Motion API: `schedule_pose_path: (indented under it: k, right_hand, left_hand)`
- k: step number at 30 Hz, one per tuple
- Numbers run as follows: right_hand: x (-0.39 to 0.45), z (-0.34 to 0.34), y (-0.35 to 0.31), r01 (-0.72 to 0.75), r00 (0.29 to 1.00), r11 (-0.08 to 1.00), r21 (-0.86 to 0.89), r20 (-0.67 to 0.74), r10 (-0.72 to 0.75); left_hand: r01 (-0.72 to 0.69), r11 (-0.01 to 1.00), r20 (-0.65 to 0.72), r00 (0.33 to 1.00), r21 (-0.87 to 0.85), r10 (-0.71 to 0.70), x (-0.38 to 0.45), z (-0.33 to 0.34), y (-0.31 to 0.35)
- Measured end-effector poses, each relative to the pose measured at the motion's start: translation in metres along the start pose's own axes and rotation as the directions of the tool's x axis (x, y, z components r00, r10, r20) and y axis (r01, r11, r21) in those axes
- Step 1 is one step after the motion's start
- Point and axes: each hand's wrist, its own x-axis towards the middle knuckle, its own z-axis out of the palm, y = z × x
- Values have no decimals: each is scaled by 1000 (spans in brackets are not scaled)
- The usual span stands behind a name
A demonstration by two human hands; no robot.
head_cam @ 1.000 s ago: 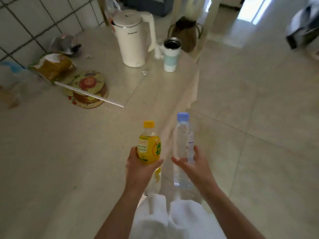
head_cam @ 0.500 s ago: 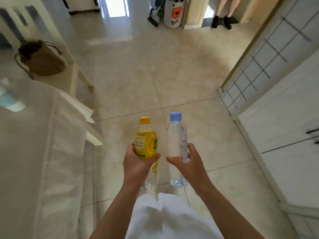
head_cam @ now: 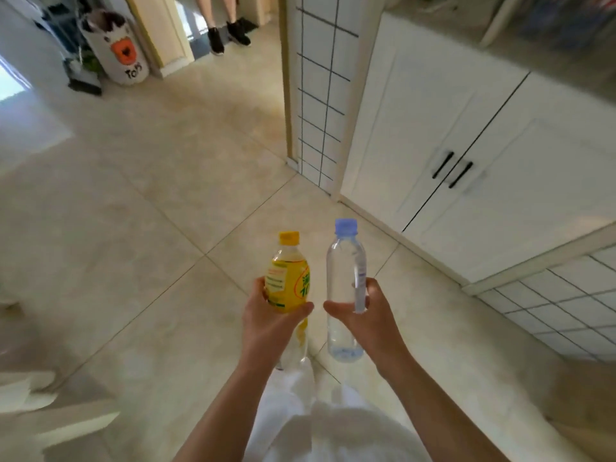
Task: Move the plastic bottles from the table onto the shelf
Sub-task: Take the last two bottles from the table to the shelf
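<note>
Upright over the floor (head_cam: 140, 208), a yellow bottle (head_cam: 287, 281) is gripped by the left hand (head_cam: 266, 325) and a clear bottle (head_cam: 345, 278), seemingly empty, by the right hand (head_cam: 370, 321); fingers are curled round each.

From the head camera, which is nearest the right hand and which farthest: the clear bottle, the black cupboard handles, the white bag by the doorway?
1. Clear bottle, held in the right hand.
2. Black cupboard handles, up to the right.
3. White bag, far upper left by the doorway.

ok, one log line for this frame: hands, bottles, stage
left hand: grips yellow bottle | right hand: grips clear bottle | both upright, over floor | stage: carrying, shelf not identifiable
</note>
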Motion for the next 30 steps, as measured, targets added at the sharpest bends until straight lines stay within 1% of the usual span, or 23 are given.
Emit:
schedule_pose_path:
  k: [3, 8, 14, 18, 22, 26, 30]
  right_hand:
    - [33, -12, -15, -30, 994, 997, 69, -100, 37]
    - [85, -32, -50, -52, 968, 987, 152, -233, 87]
    - [125, -66, -73, -44, 917, 965, 257, -374, 141]
    - [142, -95, -68, -63, 870, 955, 291, -452, 196]
    - [157, -129, -55, -76, 833, 945, 319, -501, 236]
    - [175, -176, -45, -49, 814, 940, 337, -531, 233]
    - [196, -238, -39, -23, 809, 945, 326, -550, 209]
  left_hand:
    - [-38, 997, 63, 997, 67, 33, 47, 18, 28]
    - [-144, 980, 151, 981, 138, 123, 122, 43, 87]
    - [-210, 966, 252, 953, 150, 168, 181, 92, 134]
    - [-259, 952, 351, 917, 163, 190, 190, 133, 155]
    - [-292, 940, 427, 883, 179, 193, 188, 182, 166]
    - [-330, 924, 472, 856, 191, 208, 182, 237, 184]
    - [-359, 918, 492, 838, 168, 238, 171, 298, 217]
